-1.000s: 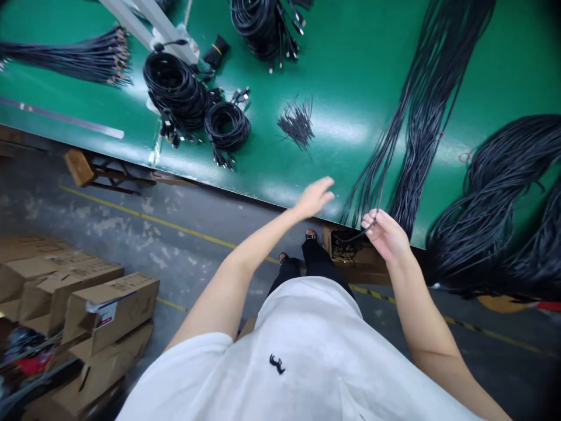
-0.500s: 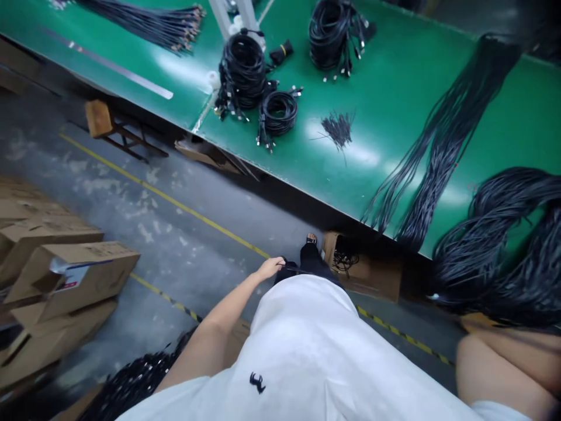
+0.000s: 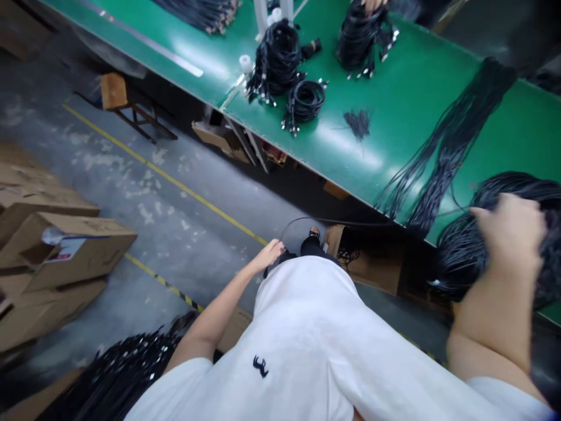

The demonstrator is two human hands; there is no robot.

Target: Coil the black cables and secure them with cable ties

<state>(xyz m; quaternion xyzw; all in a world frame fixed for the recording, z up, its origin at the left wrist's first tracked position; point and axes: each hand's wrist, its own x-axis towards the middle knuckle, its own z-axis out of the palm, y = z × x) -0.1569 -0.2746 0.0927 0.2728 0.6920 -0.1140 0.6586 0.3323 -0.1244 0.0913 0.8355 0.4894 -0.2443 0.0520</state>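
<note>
My left hand (image 3: 269, 254) hangs low by my hip, its fingers closed on the end of a thin black cable (image 3: 298, 220). That cable arcs up and runs right toward the table edge. My right hand (image 3: 508, 234) is raised at the right, blurred, with its back to me. It lies on a big heap of black cables (image 3: 460, 257) at the near edge of the green table (image 3: 394, 99); its fingers do not show clearly. Long straight cables (image 3: 442, 158) lie fanned across the table just left of the heap.
Coiled cables (image 3: 276, 55) and a smaller coil (image 3: 307, 99) lie farther along the table, with a small bundle of ties (image 3: 358, 123). Another person's hand (image 3: 372, 4) rests on a far coil. Below are an open carton (image 3: 372, 263), cardboard boxes (image 3: 65, 245), more cables (image 3: 118, 374) and a stool (image 3: 114, 90).
My left hand dropped from the table edge to my hip and now holds a cable end. My right hand left the straight cables, went out of view, then came up onto the heap.
</note>
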